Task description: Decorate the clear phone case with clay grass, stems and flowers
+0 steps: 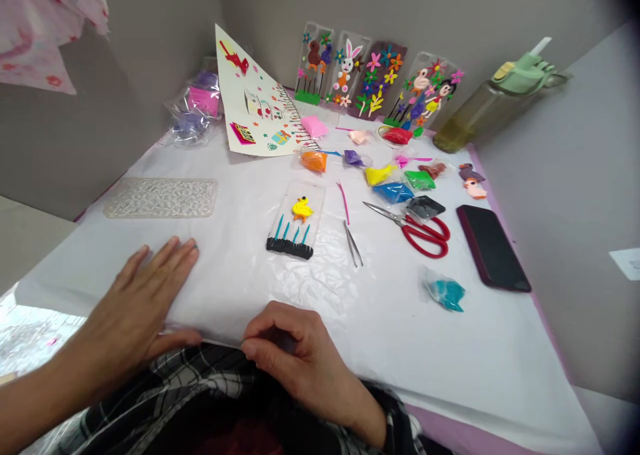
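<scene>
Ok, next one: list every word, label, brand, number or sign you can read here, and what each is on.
None can be read.
Decorated sheet: the pink-and-yellow patch may carry lettering; too small to tell.
White paper on the right-hand wall: faint marks, too blurred to read.
Duck case, phone, bottle: no lettering I can make out.

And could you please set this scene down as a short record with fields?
Left hand: palm down on white paper
Right hand: at the paper's near edge, thumb and fingertip together; grip unclear
Middle: clear panel with yellow duck; tweezers
Right side: scissors, phone, teal packet
Back: card, four decorated panels, bottle
</scene>
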Demonstrator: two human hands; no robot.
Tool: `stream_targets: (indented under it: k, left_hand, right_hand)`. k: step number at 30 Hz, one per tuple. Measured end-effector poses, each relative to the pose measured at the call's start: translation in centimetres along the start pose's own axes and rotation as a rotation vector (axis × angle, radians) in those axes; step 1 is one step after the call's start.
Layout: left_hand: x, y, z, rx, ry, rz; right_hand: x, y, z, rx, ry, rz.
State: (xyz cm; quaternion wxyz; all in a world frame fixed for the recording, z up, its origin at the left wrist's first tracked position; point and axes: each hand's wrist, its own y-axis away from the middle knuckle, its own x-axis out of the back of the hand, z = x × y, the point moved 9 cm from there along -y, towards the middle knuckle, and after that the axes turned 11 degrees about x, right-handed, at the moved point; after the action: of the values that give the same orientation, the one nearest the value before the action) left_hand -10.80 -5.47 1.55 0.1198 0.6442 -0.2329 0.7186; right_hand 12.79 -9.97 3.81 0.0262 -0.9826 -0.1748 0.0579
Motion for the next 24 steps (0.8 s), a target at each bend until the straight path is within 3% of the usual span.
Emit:
stream_targets:
  k: [4,7,10,14,17,20,24]
  left_hand:
    - [-0.4,-0.1,0.1,-0.057,-0.05,-0.029]
    - [-0.2,-0.4,-0.8,0.016,0.004,0.012]
    - [-0.9,-0.3,-0.1,-0.1,-0.027,-0.04]
    - [-0.6,-0.6,-1.4,0.039,-0.038,-0.007]
    - [-1.2,-0.5,-1.0,-0.023,0.0,-0.067]
    - [-1.1,-0.6,-1.8,0.025,-0.07,-0.036]
    - [-1.0,-0.5,-1.0,-0.071,-0.027,-0.045]
  right_hand:
    - [0.1,0.0,0.0,-0.013,0.004,-0.001]
    - [0.0,0.0,0.0,-0.006,0.017,-0.004]
    - [0.0,0.0,-0.1,0.007,0.012,-0.003]
    - [0.0,0.0,0.0,-0.003,0.016,-0.004]
    - [0.0,0.0,0.1,-0.007,0.019,-0.007]
    - [0.0,0.0,0.1,0.001,0.025,-0.004]
    - [0.0,0.0,0.0,0.014,0.023,-0.005]
